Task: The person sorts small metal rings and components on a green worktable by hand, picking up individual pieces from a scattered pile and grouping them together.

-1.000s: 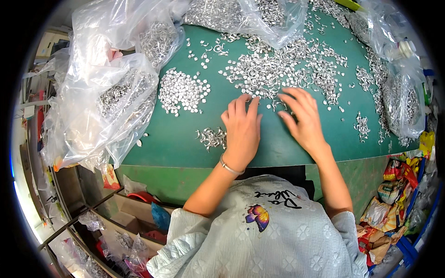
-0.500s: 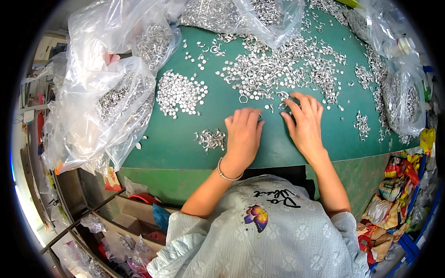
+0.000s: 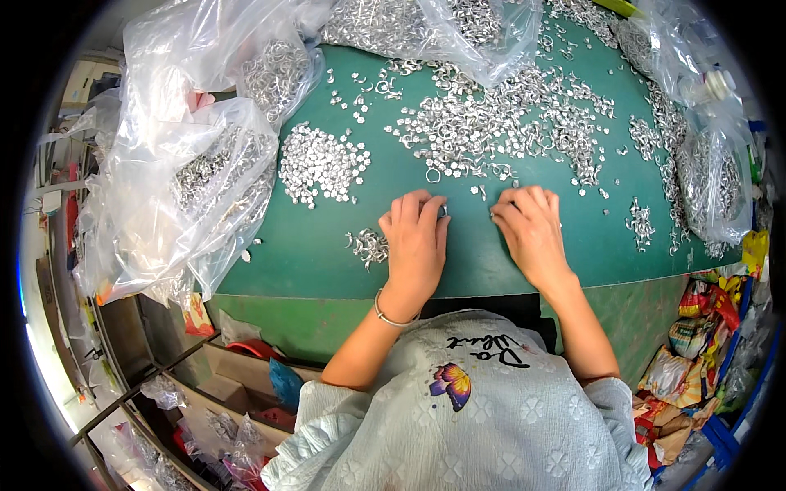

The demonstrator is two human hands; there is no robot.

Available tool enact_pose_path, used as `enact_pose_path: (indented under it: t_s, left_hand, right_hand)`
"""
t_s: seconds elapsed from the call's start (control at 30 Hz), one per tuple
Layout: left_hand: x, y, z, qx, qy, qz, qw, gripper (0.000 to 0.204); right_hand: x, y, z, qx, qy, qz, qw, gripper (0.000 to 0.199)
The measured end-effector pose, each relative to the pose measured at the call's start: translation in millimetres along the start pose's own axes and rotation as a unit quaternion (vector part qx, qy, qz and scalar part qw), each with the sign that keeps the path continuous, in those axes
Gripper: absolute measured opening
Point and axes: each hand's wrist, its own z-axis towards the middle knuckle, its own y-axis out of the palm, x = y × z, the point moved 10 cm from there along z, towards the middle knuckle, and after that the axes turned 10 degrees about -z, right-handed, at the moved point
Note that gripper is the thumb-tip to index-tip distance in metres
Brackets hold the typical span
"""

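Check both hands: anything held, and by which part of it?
Left hand: apparently a small silvery piece, pinched at the fingertips; gripped part can't be told. Right hand: can't tell whether anything's held.

Bare left hand [image 3: 413, 245] and bare right hand [image 3: 534, 233] pulled back from the loose heap of small silvery metal pieces [image 3: 483, 123] toward the near edge of the green tabletop [image 3: 475, 270]. Right fingers curled in more, and a shiny silvery bit [image 3: 443, 211] showed clearer at the left fingertips.
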Motion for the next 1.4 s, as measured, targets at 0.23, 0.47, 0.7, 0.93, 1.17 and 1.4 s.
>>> enact_pose_path:
  t_s: [0.23, 0.47, 0.7, 0.93, 1.17, 1.4]
  left_hand:
    - [10.3, 1.8, 8.2, 0.017, 0.003, 0.030, 0.999, 0.038]
    - [28.9, 38.9, 22.6, -0.055, 0.059, 0.045, 0.996, 0.034]
    - [31.0, 28.0, -3.8, -0.085, 0.054, 0.013, 0.995, 0.030]
    - [24.9, 17.4, -18.6, -0.084, 0.013, -0.042, 0.996, 0.032]
    - [22.7, 12.4, -31.1, -0.076, 0.002, -0.051, 0.996, 0.033]
    - [15.2, 6.0, -39.9, -0.078, -0.035, -0.082, 0.993, 0.038]
  right_hand:
    - [35.9, -22.8, -15.7, 0.053, 0.121, 0.030, 0.991, 0.021]
    - [18.2, -4.8, -7.6, -0.019, 0.086, -0.033, 0.996, 0.024]
    - [10.7, -14.1, -7.9, 0.004, 0.054, -0.011, 0.998, 0.021]
    - [8.8, -19.9, -10.3, 0.070, 0.049, -0.014, 0.996, 0.015]
    - [-30.1, 1.7, -0.2, -0.009, -0.012, 0.062, 0.998, 0.012]
    - [-33.1, 0.4, -11.9, -0.064, -0.012, 0.043, 0.997, 0.022]
